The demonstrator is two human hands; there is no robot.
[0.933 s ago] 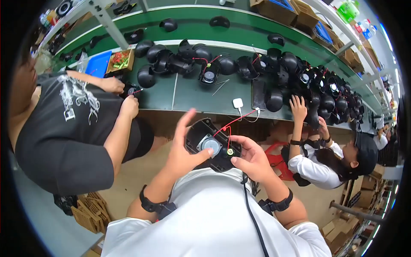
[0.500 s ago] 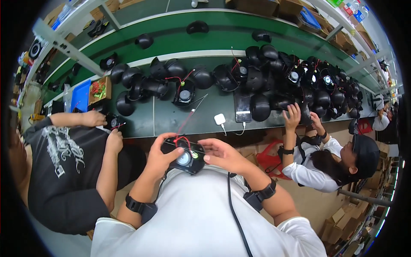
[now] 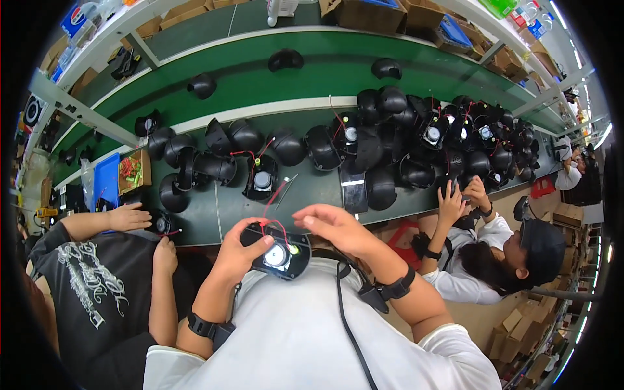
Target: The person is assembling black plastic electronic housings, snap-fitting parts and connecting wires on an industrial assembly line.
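Since the earlier frame the right hand (image 3: 333, 227) has drawn off the speaker housing (image 3: 299, 263), and from my station I see it just beside the upper right edge, released, fingers loosely apart. Pale lettering runs across the black shirt (image 3: 81, 270) of the co-worker at lower left; a blue printed label (image 3: 77, 26) shows at the upper left, and labelled bottles (image 3: 539, 27) stand at the upper right, their small print beyond what I can read. Toward the left of the frame, a cardboard box (image 3: 146, 168) holds small red and green pieces (image 3: 130, 171), with a blue tray (image 3: 107, 177) beside it on the counter (image 3: 229, 211). I have the left hand (image 3: 235, 258) grasping the housing at lower centre, before the wearer's white shirt (image 3: 299, 325), thumb on its face. That housing is black, with a round silver speaker (image 3: 276, 255), a yellow-green piece (image 3: 294, 249) right of it and red wire (image 3: 263, 222) at the top.
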